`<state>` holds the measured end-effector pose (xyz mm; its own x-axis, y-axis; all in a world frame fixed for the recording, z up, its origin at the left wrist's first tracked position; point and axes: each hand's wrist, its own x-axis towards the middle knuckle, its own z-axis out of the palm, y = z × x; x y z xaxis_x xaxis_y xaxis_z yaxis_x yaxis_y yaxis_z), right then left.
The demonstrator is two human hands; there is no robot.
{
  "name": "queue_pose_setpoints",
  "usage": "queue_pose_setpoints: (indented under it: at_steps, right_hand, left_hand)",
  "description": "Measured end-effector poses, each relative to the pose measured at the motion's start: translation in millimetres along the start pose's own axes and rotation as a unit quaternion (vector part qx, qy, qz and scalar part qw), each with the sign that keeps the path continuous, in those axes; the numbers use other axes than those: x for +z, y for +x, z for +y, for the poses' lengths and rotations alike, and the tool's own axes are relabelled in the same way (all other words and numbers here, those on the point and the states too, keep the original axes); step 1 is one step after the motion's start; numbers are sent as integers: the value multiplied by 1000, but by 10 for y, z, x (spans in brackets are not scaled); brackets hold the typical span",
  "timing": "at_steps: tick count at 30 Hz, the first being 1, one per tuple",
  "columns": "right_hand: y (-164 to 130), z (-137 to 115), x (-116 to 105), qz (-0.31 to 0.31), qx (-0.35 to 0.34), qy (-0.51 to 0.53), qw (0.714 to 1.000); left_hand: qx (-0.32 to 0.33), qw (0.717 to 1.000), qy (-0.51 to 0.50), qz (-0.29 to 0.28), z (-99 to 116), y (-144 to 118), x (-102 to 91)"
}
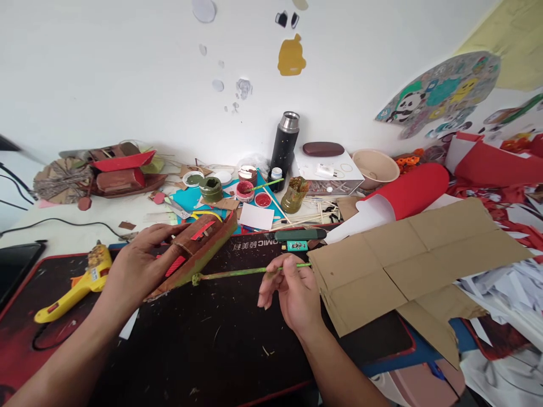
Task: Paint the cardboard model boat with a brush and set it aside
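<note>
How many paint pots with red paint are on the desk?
2. One red paint pot sits behind the teal paper; a smaller red paint pot sits right of it. Clutter may hide others.

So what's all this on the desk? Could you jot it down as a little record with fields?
left hand: steadies a cardboard model boat, tilted on the mat
right hand: pinches a thin green-stained brush, tip touching the boat's side
surface: black desk mat
beside left hand: yellow glue gun
beside right hand: flat brown cardboard
behind: paint pots, black flask
</note>
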<state>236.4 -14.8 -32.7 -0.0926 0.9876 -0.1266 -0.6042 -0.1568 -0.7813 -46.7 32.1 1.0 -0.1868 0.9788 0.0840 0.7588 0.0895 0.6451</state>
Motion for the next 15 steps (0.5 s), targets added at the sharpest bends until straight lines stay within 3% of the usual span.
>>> queue_pose_setpoints:
  at_steps: [15]
  right_hand:
    - [70, -38, -70, 86, -16, -11, 996]
  left_hand:
    - [-60, 998, -13, -19, 39, -36, -52]
